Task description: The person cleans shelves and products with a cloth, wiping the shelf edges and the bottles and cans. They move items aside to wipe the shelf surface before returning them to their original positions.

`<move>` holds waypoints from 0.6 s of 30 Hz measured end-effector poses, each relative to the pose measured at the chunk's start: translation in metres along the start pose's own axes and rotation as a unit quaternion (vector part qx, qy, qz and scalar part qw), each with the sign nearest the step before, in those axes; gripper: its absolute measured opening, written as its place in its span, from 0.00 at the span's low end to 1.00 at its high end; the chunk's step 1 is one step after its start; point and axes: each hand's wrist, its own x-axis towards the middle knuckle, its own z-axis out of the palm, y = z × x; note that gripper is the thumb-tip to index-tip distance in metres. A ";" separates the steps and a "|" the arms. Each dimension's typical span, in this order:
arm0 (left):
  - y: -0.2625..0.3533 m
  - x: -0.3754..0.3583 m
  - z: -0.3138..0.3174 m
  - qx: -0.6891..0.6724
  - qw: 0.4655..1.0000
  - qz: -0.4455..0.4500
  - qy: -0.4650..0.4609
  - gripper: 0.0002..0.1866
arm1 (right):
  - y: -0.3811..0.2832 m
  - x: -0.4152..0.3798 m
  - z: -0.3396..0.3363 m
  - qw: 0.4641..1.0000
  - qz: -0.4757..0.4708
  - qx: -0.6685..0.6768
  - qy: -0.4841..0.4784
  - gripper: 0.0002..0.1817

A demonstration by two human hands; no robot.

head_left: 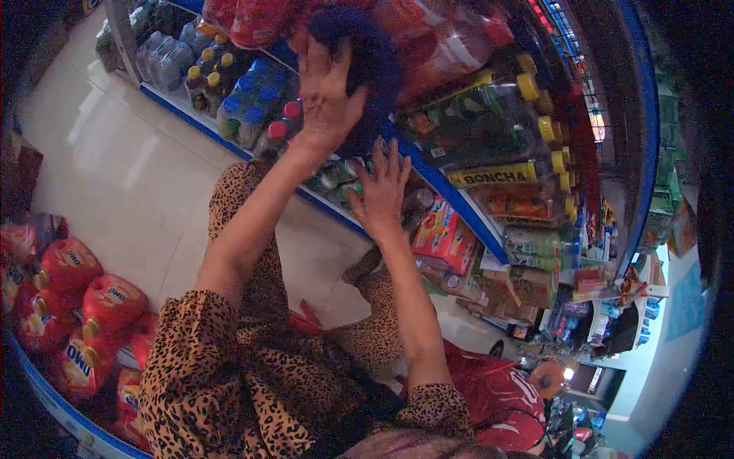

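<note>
My left hand (327, 103) reaches up to the shelf with its fingers outstretched and thumb apart. It lies against a dark blue, bunched, cloth-like thing (375, 73), which is too dark to make out fully. Lower and to the right, my right hand (382, 187) is spread flat near the blue shelf edge (440, 180), apparently holding nothing. Around the hands are red-capped bottles (284, 122) on the lower shelf and large yellow-capped bottles (497, 115) on the upper one. Red packs (451, 46) lie above them.
Red OMO packs (115, 298) fill a blue-edged display at lower left. Shrink-wrapped bottles (245, 103) line the low shelf. A red box (443, 237) stands below the right-hand shelf. A person in a red shirt (497, 398) is close by at lower right. Pale tiles (145, 176) cover the floor.
</note>
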 end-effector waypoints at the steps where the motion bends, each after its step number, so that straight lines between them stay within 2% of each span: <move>1: -0.001 -0.001 0.000 0.008 1.000 -0.004 -0.001 0.37 | 0.000 0.000 0.000 1.000 0.001 -0.002 0.000 0.26; 4: -0.007 -0.007 -0.002 0.001 0.999 -0.004 -0.032 0.38 | -0.003 0.002 -0.001 1.000 0.012 -0.005 -0.010 0.26; 8: -0.012 -0.022 -0.009 -0.010 1.000 -0.021 -0.015 0.39 | -0.003 0.001 0.004 1.000 0.015 0.010 0.018 0.26; 11: -0.016 -0.035 -0.021 -0.052 0.997 -0.038 -0.036 0.37 | -0.009 -0.004 0.013 0.996 0.014 0.052 0.074 0.29; 13: -0.019 -0.052 -0.031 -0.063 0.996 -0.033 -0.048 0.34 | -0.017 -0.017 0.044 0.982 0.043 0.160 0.089 0.32; 14: -0.022 -0.063 -0.033 -0.056 0.996 -0.012 -0.071 0.30 | -0.021 -0.024 0.060 0.970 0.056 0.214 0.096 0.34; 15: -0.024 -0.074 -0.036 -0.049 0.994 0.007 -0.092 0.27 | -0.026 -0.032 0.066 0.949 0.116 0.289 0.057 0.36; 17: -0.022 -0.084 -0.043 -0.062 0.989 0.041 -0.130 0.22 | -0.037 -0.047 0.078 0.874 0.227 0.428 -0.028 0.41; 18: -0.016 -0.087 -0.044 -0.083 0.984 0.057 -0.146 0.19 | -0.030 -0.054 0.102 0.833 0.238 0.498 -0.036 0.42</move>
